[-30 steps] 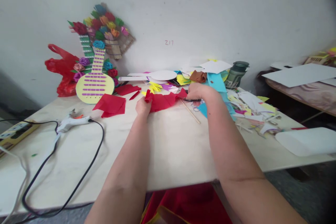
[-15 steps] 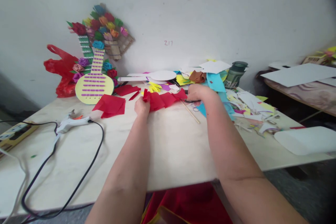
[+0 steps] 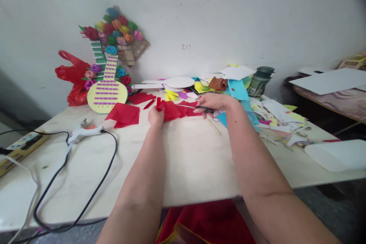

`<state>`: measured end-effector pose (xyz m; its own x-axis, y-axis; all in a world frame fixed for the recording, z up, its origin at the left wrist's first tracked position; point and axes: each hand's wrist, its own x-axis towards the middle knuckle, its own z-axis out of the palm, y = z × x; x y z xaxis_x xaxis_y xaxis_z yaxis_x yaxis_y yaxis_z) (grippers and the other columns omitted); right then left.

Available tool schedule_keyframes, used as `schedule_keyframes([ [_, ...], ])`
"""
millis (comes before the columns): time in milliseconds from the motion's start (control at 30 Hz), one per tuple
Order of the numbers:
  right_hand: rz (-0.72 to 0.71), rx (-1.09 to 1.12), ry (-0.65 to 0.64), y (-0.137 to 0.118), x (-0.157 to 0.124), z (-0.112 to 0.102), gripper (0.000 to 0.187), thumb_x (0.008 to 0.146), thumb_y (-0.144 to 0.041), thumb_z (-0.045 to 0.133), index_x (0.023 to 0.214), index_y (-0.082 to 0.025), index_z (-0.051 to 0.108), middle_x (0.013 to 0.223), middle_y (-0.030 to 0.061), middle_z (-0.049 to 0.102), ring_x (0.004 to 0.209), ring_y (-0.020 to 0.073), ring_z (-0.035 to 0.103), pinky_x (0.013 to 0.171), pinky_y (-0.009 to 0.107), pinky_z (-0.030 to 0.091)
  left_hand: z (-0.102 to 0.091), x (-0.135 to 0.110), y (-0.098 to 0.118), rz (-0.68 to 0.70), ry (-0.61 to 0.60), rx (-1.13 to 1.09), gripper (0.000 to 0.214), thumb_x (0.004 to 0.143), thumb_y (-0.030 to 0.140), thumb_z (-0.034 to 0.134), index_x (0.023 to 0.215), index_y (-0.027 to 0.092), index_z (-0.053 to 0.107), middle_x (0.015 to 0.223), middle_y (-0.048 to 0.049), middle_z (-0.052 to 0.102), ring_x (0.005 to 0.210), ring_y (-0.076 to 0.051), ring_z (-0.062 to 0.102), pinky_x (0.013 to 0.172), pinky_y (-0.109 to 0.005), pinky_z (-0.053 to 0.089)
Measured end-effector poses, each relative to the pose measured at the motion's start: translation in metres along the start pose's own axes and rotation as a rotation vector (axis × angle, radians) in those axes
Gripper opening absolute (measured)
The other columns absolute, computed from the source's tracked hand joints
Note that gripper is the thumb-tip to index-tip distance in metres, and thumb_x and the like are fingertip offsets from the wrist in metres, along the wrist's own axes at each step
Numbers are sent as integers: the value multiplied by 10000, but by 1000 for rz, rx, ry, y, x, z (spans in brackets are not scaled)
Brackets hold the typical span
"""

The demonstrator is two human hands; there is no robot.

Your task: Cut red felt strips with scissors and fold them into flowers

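My left hand (image 3: 156, 116) is closed on the left end of a strip of red crepe paper (image 3: 175, 109) that lies across the far middle of the table. My right hand (image 3: 215, 103) grips a pair of scissors (image 3: 192, 106) whose blades point left over the red strip. A thin wooden stick (image 3: 214, 126) lies on the table just under my right hand. Both forearms reach out from the near edge.
More red paper (image 3: 123, 114) lies to the left. A white glue gun (image 3: 82, 134) with a black cord (image 3: 85, 202) and a power strip (image 3: 20, 143) sit at left. Paper-flower crafts (image 3: 108, 65) lean on the wall. Coloured scraps (image 3: 274, 116), a green jar (image 3: 259, 81) and a white tray (image 3: 334, 154) are at right.
My right hand has drawn back from the strip's right end and now shows scissors pointing left over the paper. The view has shifted slightly; my left hand keeps its grip.
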<state>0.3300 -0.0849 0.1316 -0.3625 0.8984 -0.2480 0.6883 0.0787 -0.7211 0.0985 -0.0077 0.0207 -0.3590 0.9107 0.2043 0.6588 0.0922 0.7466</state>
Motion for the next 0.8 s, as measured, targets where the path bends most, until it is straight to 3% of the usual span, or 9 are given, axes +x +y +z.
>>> schedule_keyframes([
  [133, -87, 187, -49, 1, 18, 20, 446, 649, -561, 631, 706, -130, 534, 603, 64, 657, 383, 66, 525, 300, 150, 288, 0, 5, -4, 38, -31, -22, 292, 677, 336, 596, 920, 177, 623, 948, -115, 651, 930, -256, 587, 770, -315, 436],
  [267, -85, 297, -96, 8, 41, 42, 494, 702, -616, 531, 792, -131, 509, 634, 83, 666, 418, 108, 569, 286, 156, 300, 1, 11, -11, 52, -103, -110, 316, 628, 346, 645, 875, 148, 638, 881, -100, 663, 847, -227, 609, 728, -282, 451],
  [433, -32, 417, -17, 23, 58, 56, 500, 728, -620, 494, 836, -132, 489, 657, 98, 661, 463, 128, 588, 328, 163, 329, -3, 9, -13, 31, -152, -280, 312, 582, 323, 685, 821, 126, 653, 838, -93, 667, 783, -210, 612, 699, -282, 466],
  [600, 65, 455, 47, 30, 60, 59, 465, 749, -587, 499, 824, -128, 476, 601, 81, 635, 499, 126, 579, 363, 166, 327, -11, 2, -7, 12, -167, -315, 312, 559, 295, 708, 818, 129, 654, 824, -81, 669, 778, -205, 610, 714, -287, 472],
  [800, 126, 425, 194, 32, 66, 60, 443, 738, -566, 530, 794, -129, 487, 571, 79, 619, 476, 126, 566, 354, 175, 331, -6, 5, -11, 64, -128, -421, 317, 567, 268, 697, 851, 134, 647, 856, -71, 670, 811, -203, 612, 731, -284, 478],
])
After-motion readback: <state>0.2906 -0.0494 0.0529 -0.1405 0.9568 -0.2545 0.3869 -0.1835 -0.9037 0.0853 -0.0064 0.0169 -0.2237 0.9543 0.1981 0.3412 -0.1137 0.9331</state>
